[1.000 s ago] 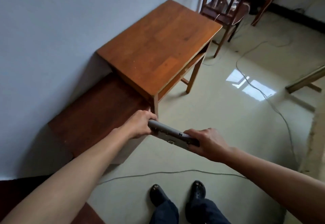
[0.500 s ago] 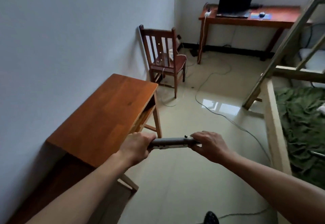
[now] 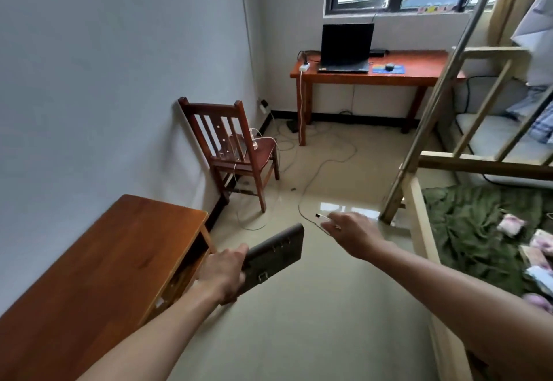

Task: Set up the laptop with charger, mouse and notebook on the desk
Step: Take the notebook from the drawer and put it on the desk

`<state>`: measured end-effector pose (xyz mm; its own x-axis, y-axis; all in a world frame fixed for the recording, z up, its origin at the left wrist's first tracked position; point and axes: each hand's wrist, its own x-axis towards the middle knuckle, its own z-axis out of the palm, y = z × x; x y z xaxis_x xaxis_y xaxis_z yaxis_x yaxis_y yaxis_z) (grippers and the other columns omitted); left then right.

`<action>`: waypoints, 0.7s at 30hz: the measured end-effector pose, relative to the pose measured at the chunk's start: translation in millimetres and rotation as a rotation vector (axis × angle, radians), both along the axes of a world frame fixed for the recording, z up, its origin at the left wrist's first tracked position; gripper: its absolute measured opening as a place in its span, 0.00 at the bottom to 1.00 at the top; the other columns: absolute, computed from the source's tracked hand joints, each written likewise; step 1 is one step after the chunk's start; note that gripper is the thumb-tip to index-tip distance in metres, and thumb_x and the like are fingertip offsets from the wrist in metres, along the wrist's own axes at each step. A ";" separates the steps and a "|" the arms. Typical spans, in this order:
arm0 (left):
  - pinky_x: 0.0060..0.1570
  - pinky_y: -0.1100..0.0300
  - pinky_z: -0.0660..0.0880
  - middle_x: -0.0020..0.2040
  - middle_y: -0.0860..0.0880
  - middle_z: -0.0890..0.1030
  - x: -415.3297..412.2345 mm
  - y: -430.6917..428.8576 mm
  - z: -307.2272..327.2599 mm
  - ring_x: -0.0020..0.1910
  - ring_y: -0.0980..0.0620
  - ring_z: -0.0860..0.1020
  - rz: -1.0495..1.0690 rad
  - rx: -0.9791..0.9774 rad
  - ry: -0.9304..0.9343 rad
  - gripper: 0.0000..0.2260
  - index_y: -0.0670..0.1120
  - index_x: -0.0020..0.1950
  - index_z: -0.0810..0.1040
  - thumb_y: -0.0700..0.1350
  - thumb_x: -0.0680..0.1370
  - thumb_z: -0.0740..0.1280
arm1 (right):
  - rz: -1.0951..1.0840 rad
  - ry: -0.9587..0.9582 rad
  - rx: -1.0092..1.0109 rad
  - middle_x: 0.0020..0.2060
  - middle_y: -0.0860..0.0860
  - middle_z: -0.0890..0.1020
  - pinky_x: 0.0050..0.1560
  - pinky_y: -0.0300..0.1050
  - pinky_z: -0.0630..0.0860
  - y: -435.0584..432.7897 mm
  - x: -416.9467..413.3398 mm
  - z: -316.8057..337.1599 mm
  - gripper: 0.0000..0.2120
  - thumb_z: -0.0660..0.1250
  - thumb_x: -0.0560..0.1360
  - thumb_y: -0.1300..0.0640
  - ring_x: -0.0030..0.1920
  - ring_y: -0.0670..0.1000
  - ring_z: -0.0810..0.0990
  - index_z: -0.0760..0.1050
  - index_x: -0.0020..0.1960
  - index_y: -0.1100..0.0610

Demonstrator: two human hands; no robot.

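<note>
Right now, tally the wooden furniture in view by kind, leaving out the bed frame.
Desks: 2, the near desk by the left hand and the far desk under the window.
Chairs: 1, the chair against the wall.
Total: 3

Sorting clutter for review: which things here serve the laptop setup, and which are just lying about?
Job:
closed laptop in left hand
cable end in right hand
near desk

Lying about:
chair
far desk with open laptop
green bedding

No readable text, labels, brands or numbers anywhere.
</note>
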<state>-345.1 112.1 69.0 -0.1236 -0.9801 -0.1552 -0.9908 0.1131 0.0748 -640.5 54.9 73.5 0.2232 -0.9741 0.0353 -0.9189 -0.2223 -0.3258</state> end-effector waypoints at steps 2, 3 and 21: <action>0.43 0.53 0.77 0.47 0.48 0.82 -2.5 -34.6 -4.9 0.46 0.45 0.81 0.014 -0.003 -0.002 0.09 0.51 0.53 0.71 0.46 0.74 0.63 | -0.097 0.079 0.024 0.49 0.56 0.82 0.42 0.49 0.68 -36.0 -14.4 -12.0 0.12 0.54 0.80 0.49 0.50 0.60 0.79 0.75 0.54 0.50; 0.43 0.53 0.77 0.47 0.48 0.82 -5.3 -58.1 -9.4 0.46 0.46 0.81 0.036 -0.013 0.022 0.08 0.51 0.52 0.71 0.47 0.74 0.64 | -0.128 0.108 0.040 0.50 0.56 0.82 0.43 0.49 0.69 -58.3 -21.3 -18.3 0.13 0.52 0.80 0.51 0.51 0.61 0.79 0.74 0.56 0.50; 0.35 0.57 0.79 0.45 0.42 0.84 -128.2 -510.3 36.8 0.40 0.46 0.83 0.347 0.360 1.266 0.13 0.39 0.50 0.81 0.49 0.77 0.68 | -0.670 -0.942 0.421 0.31 0.51 0.81 0.21 0.33 0.59 -420.0 -73.7 12.5 0.16 0.63 0.78 0.42 0.28 0.51 0.81 0.75 0.44 0.55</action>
<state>-473.3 -398.3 105.8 -0.1282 -0.9193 -0.3720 -0.1949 -0.3444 0.9183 -714.2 -365.1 86.0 -0.2679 -0.8608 -0.4327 -0.1786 0.4858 -0.8557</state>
